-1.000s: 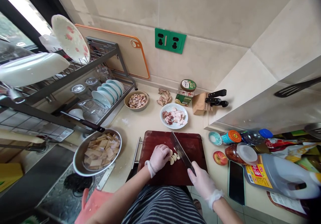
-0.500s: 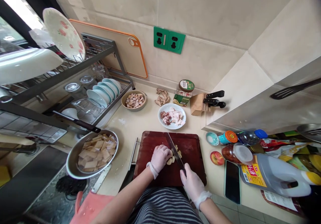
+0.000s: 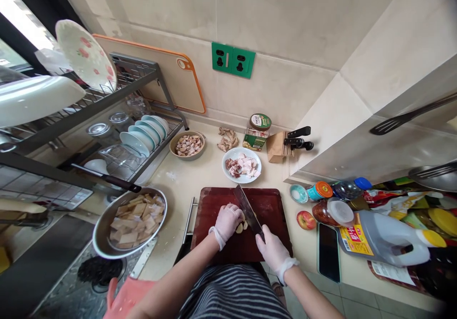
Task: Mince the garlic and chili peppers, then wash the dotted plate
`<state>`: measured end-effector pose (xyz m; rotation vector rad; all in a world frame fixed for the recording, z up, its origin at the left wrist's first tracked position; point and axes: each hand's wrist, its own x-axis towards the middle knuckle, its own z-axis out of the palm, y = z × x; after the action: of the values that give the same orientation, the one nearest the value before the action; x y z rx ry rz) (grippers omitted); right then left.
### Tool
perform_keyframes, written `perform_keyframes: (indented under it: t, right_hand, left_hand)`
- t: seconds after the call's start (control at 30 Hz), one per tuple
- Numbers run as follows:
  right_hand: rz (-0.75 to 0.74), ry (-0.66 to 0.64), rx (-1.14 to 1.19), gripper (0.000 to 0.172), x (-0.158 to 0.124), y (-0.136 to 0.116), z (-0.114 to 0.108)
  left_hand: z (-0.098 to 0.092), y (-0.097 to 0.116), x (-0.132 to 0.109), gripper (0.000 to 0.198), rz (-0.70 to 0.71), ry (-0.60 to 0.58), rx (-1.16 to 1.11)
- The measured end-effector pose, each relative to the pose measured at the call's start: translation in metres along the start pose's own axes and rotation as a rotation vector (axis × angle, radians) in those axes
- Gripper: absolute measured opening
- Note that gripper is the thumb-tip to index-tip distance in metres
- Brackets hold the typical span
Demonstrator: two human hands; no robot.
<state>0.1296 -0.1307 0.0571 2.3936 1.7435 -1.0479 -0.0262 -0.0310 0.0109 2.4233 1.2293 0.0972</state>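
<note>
1. The cream, smooth countertop point(image 3: 178, 190) is spanning the middle of the view and bearing most of the things here.
2. The dark grey, two-tier metal dish rack point(image 3: 135, 85) is standing at the left, holding pale blue saucers point(image 3: 137, 138) on its lower tier.
3. The dark red, rectangular cutting board point(image 3: 273, 214) is lying flat at the near edge, in front of the person.
4. The translucent grey plastic jug point(image 3: 385, 240) with a yellow cap is lying on its side at the far right.
5. The round, silvery metal bowl point(image 3: 103, 233) is sitting left of the board, holding flat beige pieces point(image 3: 134, 219).
6. The long, dark grey steel knife point(image 3: 250, 212) is slanting across the board, its tip pointing away from the person.
7. The white oval plate point(image 3: 243, 180) is resting just beyond the board, carrying pink-and-white meat pieces point(image 3: 246, 165).
8. The right hand point(image 3: 273, 250), in a clear plastic glove, is closing firmly around the knife's handle.
9. The left hand point(image 3: 228, 221), gloved likewise, is curling its fingers beside the blade; whether it is pinching anything, I cannot tell.
10. The pale cream garlic pieces point(image 3: 239, 228) are lying on the board between the left fingertips and the blade.
</note>
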Motion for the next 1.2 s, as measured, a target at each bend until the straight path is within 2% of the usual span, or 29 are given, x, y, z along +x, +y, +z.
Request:
perform_keyframes:
  t: [0.2,0.33,0.5,0.63,0.8,1.03,1.1,1.2]
  right_hand:
    - [-0.028,-0.027,0.037,0.026,0.004,0.010,-0.029]
    - [-0.035,-0.001,0.015,0.026,-0.004,0.014,-0.034]
    - [-0.022,-0.012,-0.021,0.026,-0.015,0.009,-0.041]
    - [0.000,-0.015,-0.059,0.024,-0.017,0.003,-0.033]
    - [0.053,-0.007,-0.102,0.025,-0.010,-0.005,-0.014]
    - [0.014,-0.001,-0.086,0.022,-0.011,-0.003,-0.034]
    - [0.010,0.002,-0.088,0.022,-0.012,-0.001,-0.032]
    - [0.022,0.013,-0.088,0.023,-0.010,0.000,-0.017]
  left_hand:
    - [-0.015,0.009,0.011,0.011,0.051,-0.054,0.140]
    - [-0.024,0.015,0.019,0.015,0.124,-0.094,0.164]
    - [-0.023,0.010,0.020,0.012,0.107,-0.047,0.122]
    - [-0.017,0.007,0.020,0.014,0.132,-0.095,0.130]
    - [-0.009,0.004,0.020,0.014,0.119,-0.066,0.085]
    - [-0.010,0.003,0.018,0.018,0.114,-0.058,0.072]
    - [-0.010,0.003,0.019,0.018,0.121,-0.060,0.071]
    - [-0.008,0.002,0.021,0.017,0.140,-0.058,0.071]
